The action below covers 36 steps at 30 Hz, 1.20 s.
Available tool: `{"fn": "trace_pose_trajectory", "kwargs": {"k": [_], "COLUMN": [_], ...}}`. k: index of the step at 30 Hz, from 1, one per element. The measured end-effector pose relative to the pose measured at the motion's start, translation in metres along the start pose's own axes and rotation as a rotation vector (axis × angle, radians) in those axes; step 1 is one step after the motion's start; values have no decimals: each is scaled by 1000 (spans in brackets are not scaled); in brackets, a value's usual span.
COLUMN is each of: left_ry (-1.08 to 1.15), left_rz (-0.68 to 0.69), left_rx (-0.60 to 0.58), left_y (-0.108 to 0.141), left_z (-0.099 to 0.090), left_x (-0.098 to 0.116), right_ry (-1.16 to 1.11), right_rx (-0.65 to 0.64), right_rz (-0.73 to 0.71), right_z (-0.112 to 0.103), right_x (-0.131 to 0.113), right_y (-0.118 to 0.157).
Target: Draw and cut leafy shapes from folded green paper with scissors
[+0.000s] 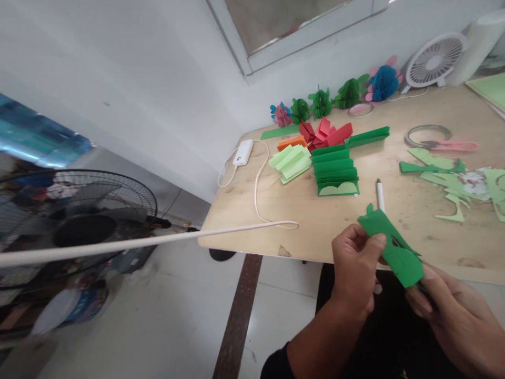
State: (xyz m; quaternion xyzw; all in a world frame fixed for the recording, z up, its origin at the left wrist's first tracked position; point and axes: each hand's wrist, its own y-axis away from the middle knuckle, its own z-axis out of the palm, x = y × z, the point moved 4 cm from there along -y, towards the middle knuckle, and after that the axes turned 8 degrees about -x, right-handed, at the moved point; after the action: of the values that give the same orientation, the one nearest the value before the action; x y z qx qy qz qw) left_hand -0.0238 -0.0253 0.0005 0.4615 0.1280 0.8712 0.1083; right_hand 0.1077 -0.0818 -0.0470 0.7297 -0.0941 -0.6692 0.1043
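My left hand (357, 263) pinches a folded piece of green paper (402, 263) between thumb and fingers, just past the table's front edge. My right hand (453, 310) is closed around dark-handled scissors (424, 289), mostly hidden behind the paper. A bit of their blade shows through a slit in the green paper. Beyond my hands, a white pen (380, 195) lies on the table. Farther back is a pleated dark green paper stack (335, 168) with a light green scalloped strip on its front. A light green folded stack (291, 162) rests beside it.
Paper scraps (450, 179) and pink-handled scissors (453, 145) lie at the right. Red folded papers (325, 134) sit behind the stacks. Several paper figures and a small white fan (434, 60) line the wall. A white cable (158, 241) crosses the table's left edge near a large floor fan (84, 226).
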Motion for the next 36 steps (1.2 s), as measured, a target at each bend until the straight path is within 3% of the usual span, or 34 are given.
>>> {"fn": "trace_pose_trajectory", "kwargs": {"k": [3, 13, 19, 36], "left_ry": [-6, -43, -68, -61], "left_rz": [1, -24, -25, -43], "left_rx": [-3, -47, -71, -90], "left_y": [0, 0, -2, -2], "left_z": [1, 2, 1, 1], "left_x": [2, 1, 2, 1], "right_ry": [-50, -76, -35, -26], "right_rx": [-70, -61, -72, -63], "right_rz": [26, 78, 25, 16], "right_z": [3, 3, 4, 4], "right_x": [1, -11, -21, -24], "right_y": [0, -2, -6, -6]}}
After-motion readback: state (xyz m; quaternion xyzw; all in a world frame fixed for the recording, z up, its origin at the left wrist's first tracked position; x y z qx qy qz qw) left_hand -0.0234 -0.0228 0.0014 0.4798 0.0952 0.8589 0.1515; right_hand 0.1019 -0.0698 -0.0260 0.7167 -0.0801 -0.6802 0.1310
